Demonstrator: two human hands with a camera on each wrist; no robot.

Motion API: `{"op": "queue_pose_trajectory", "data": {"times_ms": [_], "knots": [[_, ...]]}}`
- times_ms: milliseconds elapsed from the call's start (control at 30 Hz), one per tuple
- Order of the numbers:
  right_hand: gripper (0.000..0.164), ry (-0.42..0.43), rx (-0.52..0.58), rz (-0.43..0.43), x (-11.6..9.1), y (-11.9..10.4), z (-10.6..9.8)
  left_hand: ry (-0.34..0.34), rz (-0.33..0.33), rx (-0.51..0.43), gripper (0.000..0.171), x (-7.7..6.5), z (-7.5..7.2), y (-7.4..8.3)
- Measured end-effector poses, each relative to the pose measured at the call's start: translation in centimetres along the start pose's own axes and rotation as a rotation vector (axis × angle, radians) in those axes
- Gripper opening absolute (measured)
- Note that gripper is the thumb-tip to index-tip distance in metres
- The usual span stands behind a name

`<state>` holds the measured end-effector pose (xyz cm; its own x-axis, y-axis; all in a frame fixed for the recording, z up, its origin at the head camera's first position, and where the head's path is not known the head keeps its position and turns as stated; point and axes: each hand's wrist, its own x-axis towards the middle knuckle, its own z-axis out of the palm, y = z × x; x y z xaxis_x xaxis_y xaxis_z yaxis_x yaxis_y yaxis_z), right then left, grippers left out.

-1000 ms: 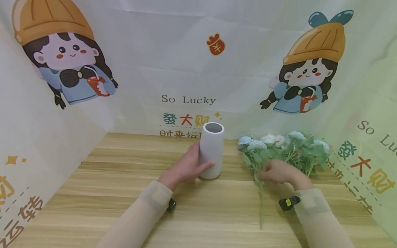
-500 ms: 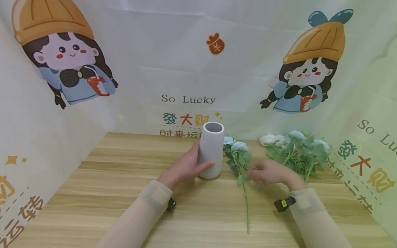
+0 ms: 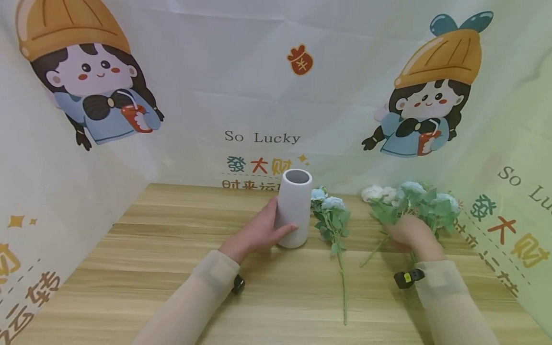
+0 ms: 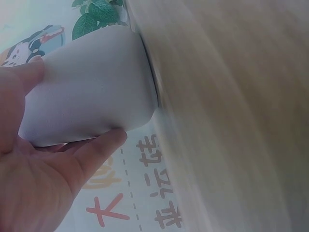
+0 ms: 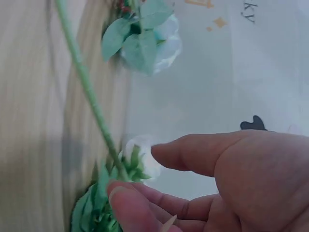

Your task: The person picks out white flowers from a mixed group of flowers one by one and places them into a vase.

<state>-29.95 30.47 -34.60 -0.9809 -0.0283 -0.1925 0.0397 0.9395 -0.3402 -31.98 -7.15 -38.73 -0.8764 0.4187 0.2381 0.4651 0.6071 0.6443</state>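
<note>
A white vase [image 3: 294,211] stands upright on the table. My left hand [image 3: 258,230] grips its lower side, and the left wrist view shows thumb and fingers on opposite sides of the vase [image 4: 91,87]. At the right, my right hand [image 3: 409,230] is among several artificial flowers [image 3: 414,196] with green leaves. In the right wrist view a fingertip meets a green stem [image 5: 89,92], while the thumb stands apart from it. The right hand hides part of the stems. A light-blue flower spray [image 3: 334,218] lies between the vase and the right hand, its long stem toward me.
A wood-grain table [image 3: 172,268] lies under everything. Printed cloth walls [image 3: 207,72] enclose it at the back and both sides. White flowers [image 3: 378,193] lie near the back wall, on the left of the right-hand bunch.
My right hand moved the light-blue spray left, let go of it beside the vase, then went back right to the other flowers. The left hand stays on the vase.
</note>
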Motion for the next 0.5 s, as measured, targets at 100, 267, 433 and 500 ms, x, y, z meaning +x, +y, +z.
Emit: {"op": "queue_pose_trajectory", "data": {"times_ms": [100, 267, 433, 500], "knots": [[0.058, -0.015, 0.014, 0.014, 0.0, 0.2, 0.4, -0.002, 0.004, 0.005, 0.086, 0.0, 0.0, 0.0], [0.056, -0.032, 0.066, 0.026, 0.5, 0.4, 1.2, 0.007, 0.031, 0.002, 0.084, -0.1, 0.2, -0.2], [0.054, -0.049, 0.074, 0.034, 0.8, 0.8, 1.4, 0.001, 0.030, -0.008, 0.084, -0.1, 0.2, -0.2], [0.053, -0.054, 0.089, 0.042, 0.9, 1.0, 1.4, 0.001, 0.032, -0.009, 0.083, -0.1, 0.1, -0.2]]}}
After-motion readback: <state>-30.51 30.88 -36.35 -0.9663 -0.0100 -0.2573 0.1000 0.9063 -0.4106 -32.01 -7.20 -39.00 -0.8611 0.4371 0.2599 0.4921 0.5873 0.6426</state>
